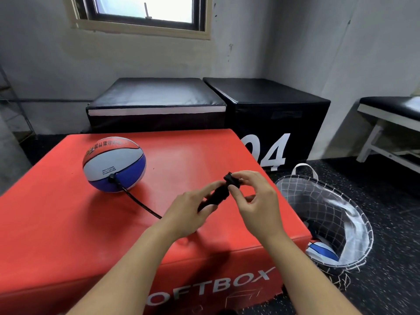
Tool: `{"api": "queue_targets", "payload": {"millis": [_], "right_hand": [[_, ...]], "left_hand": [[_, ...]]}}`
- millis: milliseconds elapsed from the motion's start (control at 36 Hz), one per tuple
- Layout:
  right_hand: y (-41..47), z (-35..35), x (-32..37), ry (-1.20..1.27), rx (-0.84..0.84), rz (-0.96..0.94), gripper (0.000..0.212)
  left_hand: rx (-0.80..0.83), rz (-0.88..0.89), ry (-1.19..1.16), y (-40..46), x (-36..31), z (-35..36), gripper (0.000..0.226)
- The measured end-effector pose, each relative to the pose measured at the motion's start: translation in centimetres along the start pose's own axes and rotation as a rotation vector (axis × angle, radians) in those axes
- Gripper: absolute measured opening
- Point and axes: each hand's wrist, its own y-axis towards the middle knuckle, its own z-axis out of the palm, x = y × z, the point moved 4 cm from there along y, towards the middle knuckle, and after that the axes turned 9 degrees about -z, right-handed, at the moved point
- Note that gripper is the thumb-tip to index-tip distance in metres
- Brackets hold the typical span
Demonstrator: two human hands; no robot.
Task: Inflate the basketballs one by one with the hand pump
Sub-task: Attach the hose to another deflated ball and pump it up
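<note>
One basket (354, 214) beside red box (68, 223)

Open red top, one ball and a trailing hose in the way

The basketball (114, 164) sits at the far left of the red table (193, 155), its black hose (141, 204) snaking toward the hands (227, 201) at centre. Bare surface lies right of the ball and along the near-left edge. A mesh basket (354, 223) crowds the table's right side; black boxes (204, 103) wall the far edge.

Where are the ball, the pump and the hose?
ball (113, 163): head view, on its white panel.
pump (219, 193): head view, on its black body between the hands.
hose (138, 202): head view, mid-length on the red box.
</note>
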Motion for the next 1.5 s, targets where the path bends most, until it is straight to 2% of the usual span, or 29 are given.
{"api": "queue_targets", "payload": {"millis": [167,333,417,528,694,1000,1194,1500], "right_hand": [[1.0,-3.0,-0.2,0.054,-0.169,0.047,0.019],[1.9,-6.6,0.7,0.031,-0.388,0.025,0.026],[2.0,-6.5,1.2,0.008,-0.404,0.010,0.021],[2.5,-5.1,1.9,-0.005,-0.383,-0.015,0.020],[2.9,-1.3,2.4,0.003,-0.224,-0.021,0.020],[1.6,3.7,1.1,-0.013,0.014,-0.029,0.020],[0.9,3.8,0.6,0.012,0.007,-0.011,0.025],[0.5,0.6,-0.8,-0.027,0.025,0.037,0.027]], "left_hand": [[0.027,0.007,0.049,0.0,-0.4,0.4,0.065],[0.039,0.029,0.075,0.0,-0.4,0.7,0.066],[0.039,0.027,0.059,0.0,-0.1,0.6,0.065],[0.028,0.008,0.000,-0.2,0.4,0.2,0.068],[-0.006,-0.040,-0.077,-0.3,1.3,-0.6,0.082],[-0.045,-0.045,-0.162,-0.2,2.1,-1.4,0.079],[-0.038,-0.055,-0.170,0.1,2.1,-0.9,0.074],[0.003,-0.033,-0.029,0.2,0.3,0.3,0.075]]}}
